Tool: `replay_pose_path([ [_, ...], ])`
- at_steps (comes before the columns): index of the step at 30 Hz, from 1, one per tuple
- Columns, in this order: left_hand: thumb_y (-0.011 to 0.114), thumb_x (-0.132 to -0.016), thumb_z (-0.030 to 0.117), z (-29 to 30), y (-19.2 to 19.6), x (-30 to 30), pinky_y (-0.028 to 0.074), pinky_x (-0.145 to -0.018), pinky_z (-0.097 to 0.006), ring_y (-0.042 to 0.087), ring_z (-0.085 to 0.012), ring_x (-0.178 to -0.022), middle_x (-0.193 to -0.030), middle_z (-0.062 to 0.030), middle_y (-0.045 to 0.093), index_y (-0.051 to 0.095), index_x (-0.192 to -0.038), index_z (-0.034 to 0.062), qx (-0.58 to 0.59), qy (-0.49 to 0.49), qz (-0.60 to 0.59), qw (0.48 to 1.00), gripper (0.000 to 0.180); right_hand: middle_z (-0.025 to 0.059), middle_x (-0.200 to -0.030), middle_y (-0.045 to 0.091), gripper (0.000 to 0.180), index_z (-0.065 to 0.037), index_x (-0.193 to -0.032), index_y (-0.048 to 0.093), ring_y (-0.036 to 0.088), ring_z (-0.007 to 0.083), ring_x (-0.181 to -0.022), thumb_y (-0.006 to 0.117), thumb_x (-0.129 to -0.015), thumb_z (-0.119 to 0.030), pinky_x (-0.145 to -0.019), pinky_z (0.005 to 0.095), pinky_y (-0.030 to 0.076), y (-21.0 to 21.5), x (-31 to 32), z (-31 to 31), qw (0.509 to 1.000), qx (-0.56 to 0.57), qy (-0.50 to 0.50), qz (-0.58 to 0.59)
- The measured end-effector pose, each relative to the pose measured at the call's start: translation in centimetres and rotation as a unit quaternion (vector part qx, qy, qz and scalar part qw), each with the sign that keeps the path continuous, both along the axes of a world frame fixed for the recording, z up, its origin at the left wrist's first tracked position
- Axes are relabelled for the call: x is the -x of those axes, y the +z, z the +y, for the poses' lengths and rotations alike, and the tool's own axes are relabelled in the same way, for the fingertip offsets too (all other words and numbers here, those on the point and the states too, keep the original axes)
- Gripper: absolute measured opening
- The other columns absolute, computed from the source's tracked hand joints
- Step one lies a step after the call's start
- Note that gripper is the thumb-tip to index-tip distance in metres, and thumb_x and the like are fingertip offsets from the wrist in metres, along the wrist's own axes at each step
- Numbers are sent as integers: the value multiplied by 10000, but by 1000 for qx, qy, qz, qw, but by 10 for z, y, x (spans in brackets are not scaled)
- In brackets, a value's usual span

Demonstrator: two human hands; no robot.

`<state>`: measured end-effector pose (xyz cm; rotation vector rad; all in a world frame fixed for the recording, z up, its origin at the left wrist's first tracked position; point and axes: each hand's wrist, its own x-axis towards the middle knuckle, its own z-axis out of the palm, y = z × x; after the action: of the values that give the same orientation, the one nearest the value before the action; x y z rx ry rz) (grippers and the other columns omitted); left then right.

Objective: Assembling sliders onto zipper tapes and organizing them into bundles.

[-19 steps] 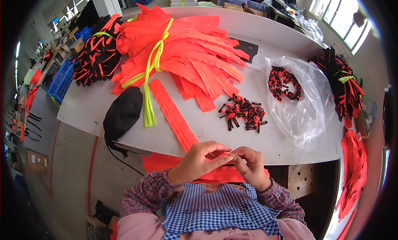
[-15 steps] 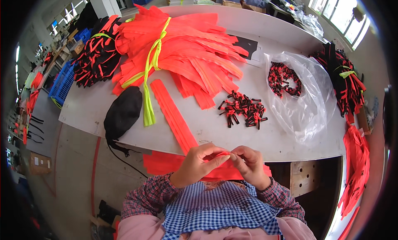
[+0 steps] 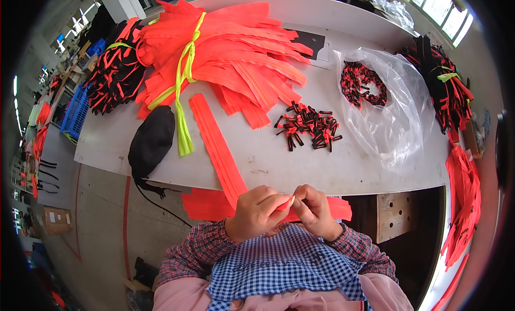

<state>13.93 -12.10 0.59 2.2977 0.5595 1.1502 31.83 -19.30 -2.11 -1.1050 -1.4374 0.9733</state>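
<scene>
My left hand [image 3: 259,213] is closed in a pinch on the end of a bright red-orange zipper strip [image 3: 217,152]. The strip runs from the table down over its front edge toward this hand. Fingertip to fingertip with it, my right hand [image 3: 316,211] is closed too, pinching at the same end; the fingers hide any small part there. Another red-orange strip [image 3: 204,205] lies crosswise beneath my hands, over my lap. On the table beyond sits a loose pile of small black-and-red zipper sliders [image 3: 308,126].
A large bundle of red-orange strips [image 3: 236,53] is tied with a yellow band [image 3: 185,69]. Left of it are a black-and-red bundle [image 3: 113,75] and a black pouch [image 3: 153,139]. A clear plastic bag [image 3: 397,118] holds more sliders. Red strips [image 3: 462,203] hang at the right.
The table appears higher in the picture as the view shifts. Both hands stay pinched together at the strip's end, with the left fingers curled more tightly.
</scene>
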Motion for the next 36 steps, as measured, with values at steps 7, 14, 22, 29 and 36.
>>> replay_pose_path([
  [7, 743, -755, -34, 6, -10, -3, 530, -580, -305, 648, -199, -703, -878, -60, 651, 694, -969, 55, -61, -23, 7, 998, 237, -31, -783, 578, 153, -76, -877, 551, 519, 41, -669, 511, -1010, -141, -573, 199, 434, -16, 15, 3, 915, 200, -43, 347],
  [14, 717, -756, -75, 2, -13, 3, 550, -646, -307, 668, -240, -787, -940, -92, 659, 705, -998, 50, 83, -13, 70, 994, 272, 0, -767, 608, 213, -48, -924, 580, 572, 88, -640, 515, -1041, -215, -593, 235, 486, -38, -8, 39, 878, 287, 26, 383],
  [22, 721, -822, -27, 5, -8, 6, 572, -649, -328, 682, -260, -808, -951, -120, 661, 683, -1067, 38, 69, 28, 37, 997, 256, 134, -908, 669, 228, 3, -988, 674, 663, 310, -753, 677, -902, -208, -670, 388, 539, -81, -54, 144, 916, -17, -177, -360],
  [29, 730, -852, 20, 3, -5, 9, 553, -707, -335, 681, -255, -810, -906, -124, 678, 694, -999, 18, 91, 52, 41, 994, 151, 160, -900, 644, 176, -12, -868, 610, 654, 360, -841, 593, -884, -187, -753, 471, 537, -98, -49, 167, 878, -3, -162, -451],
  [36, 727, -853, 21, 6, -5, 4, 550, -710, -335, 681, -260, -807, -902, -125, 681, 690, -1001, 10, 88, 51, 37, 994, 153, 161, -890, 635, 181, 3, -897, 622, 649, 346, -861, 632, -863, -174, -768, 437, 535, -99, -65, 152, 881, -11, -182, -437],
])
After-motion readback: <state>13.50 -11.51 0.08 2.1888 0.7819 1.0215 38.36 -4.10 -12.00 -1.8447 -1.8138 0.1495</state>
